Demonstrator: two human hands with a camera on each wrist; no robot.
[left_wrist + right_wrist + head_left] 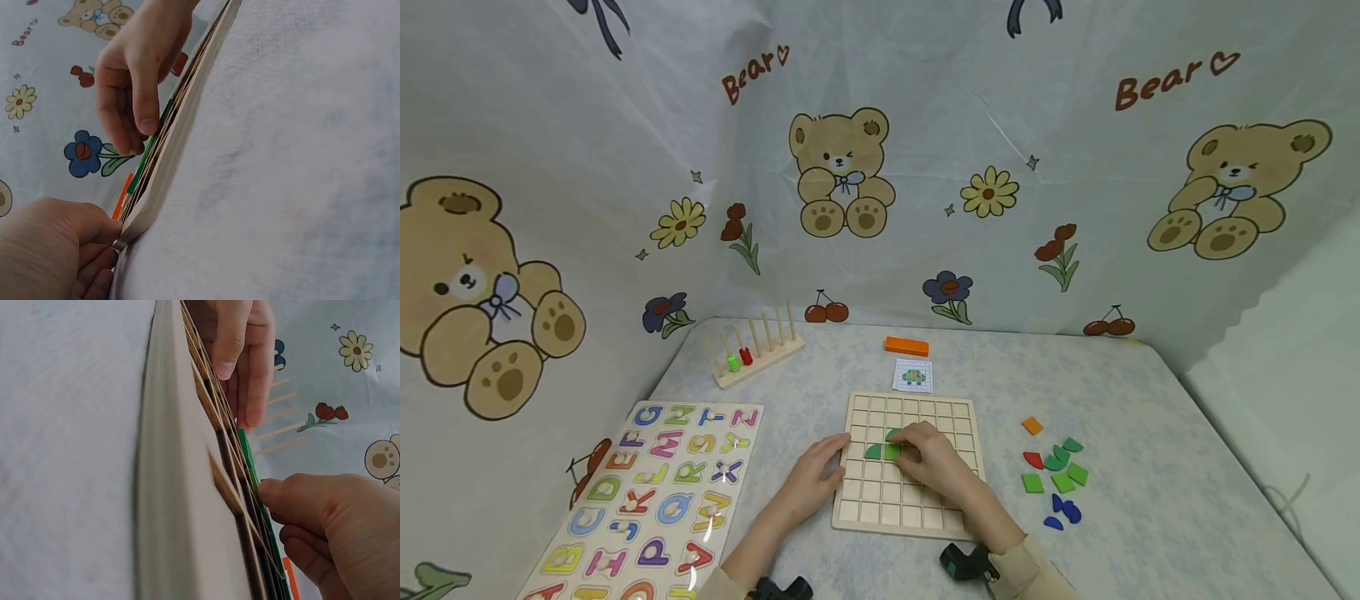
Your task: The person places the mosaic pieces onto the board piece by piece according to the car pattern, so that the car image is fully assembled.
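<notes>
In the head view a wooden grid board (910, 517) lies flat, with several green blocks (872, 452) on its upper left squares. My left hand (811, 477) grips the board's left edge. Its fingertip is on top and the other fingers are curled beside the rim, as the left wrist view shows at the corner. Over the board, my right hand (934, 463) has thumb and forefinger at a green block (892, 451), which they partly cover. From the right wrist view, its fingertips (269, 489) meet the green strip of blocks at the board's surface.
Right of the board lie loose blocks: green squares (1033, 483), blue pieces (1072, 512), a red piece (1033, 460) and an orange one (1032, 426). Behind it are a picture card (913, 376) and an orange bar (907, 346). A letter board (651, 492) and peg rack (767, 360) stand left.
</notes>
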